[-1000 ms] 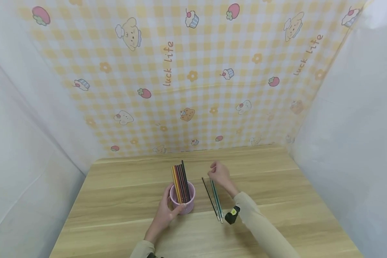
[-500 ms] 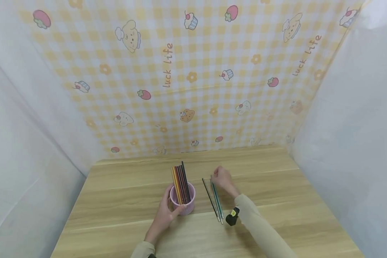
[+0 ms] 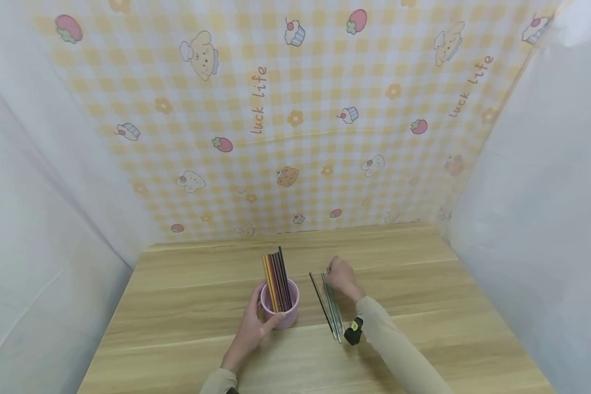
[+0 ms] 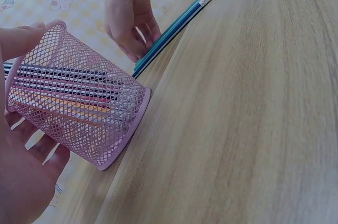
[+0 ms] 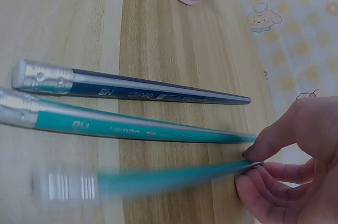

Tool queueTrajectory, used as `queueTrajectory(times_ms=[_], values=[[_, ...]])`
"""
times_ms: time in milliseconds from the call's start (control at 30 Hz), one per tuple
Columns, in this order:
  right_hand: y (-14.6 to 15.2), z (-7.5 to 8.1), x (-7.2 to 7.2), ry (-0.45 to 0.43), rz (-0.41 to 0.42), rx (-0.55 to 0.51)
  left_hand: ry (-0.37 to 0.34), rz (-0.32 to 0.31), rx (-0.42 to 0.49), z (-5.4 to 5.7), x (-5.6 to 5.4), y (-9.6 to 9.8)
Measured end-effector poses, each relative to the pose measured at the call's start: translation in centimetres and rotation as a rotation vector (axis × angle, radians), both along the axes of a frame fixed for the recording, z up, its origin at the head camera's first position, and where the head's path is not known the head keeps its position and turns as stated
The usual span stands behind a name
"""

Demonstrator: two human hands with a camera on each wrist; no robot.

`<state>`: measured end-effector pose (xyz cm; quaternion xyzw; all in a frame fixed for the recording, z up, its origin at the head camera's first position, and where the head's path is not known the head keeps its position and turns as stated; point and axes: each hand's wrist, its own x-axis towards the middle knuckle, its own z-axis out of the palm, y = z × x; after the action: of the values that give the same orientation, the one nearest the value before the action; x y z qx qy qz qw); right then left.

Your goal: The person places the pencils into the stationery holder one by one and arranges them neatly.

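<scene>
My left hand (image 3: pixel 248 329) grips a pink mesh pencil cup (image 3: pixel 289 319), its thumb over the near side. Several pencils (image 3: pixel 276 279), yellow, red-brown and dark, lean inside the cup with their tops above the rim. To the right, my right hand (image 3: pixel 342 277) pinches one end of a teal pencil (image 5: pixel 163 182) between thumb and fingers; its eraser end looks blurred in the right wrist view. Beside it on the table lie another teal pencil (image 5: pixel 121 124) and a dark blue pencil (image 5: pixel 163 89), both marked HB, with white erasers in silver bands.
A wood-grain table (image 3: pixel 177 323) carries everything. Behind it hangs a yellow checked cloth (image 3: pixel 295 148) with cartoon prints. White sheets (image 3: pixel 532 219) stand on both sides.
The right hand has drawn back slightly, toward the person and to the right, and one teal pencil has separated from the other. The left hand and cup have stayed in place.
</scene>
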<state>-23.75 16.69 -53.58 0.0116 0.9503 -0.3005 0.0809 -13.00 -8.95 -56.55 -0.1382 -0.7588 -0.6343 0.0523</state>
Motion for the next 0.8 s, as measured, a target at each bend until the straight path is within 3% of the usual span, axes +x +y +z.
queueTrajectory(times_ms=[167, 400, 600, 800], values=[[0.0, 0.1, -0.1, -0.007, 0.003, 0.011, -0.007, -0.007, 0.005, 0.0, 0.0, 0.0], [0.4, 0.3, -0.5, 0.010, -0.026, -0.064, 0.007, -0.002, 0.007, 0.1, -0.1, 0.0], [0.4, 1.8, -0.6, 0.084, -0.020, -0.184, -0.001, -0.009, 0.011, 0.1, 0.0, 0.0], [-0.1, 3.9, -0.6, 0.175, -0.009, -0.222, 0.008, -0.016, 0.009, -0.1, -0.1, 0.0]])
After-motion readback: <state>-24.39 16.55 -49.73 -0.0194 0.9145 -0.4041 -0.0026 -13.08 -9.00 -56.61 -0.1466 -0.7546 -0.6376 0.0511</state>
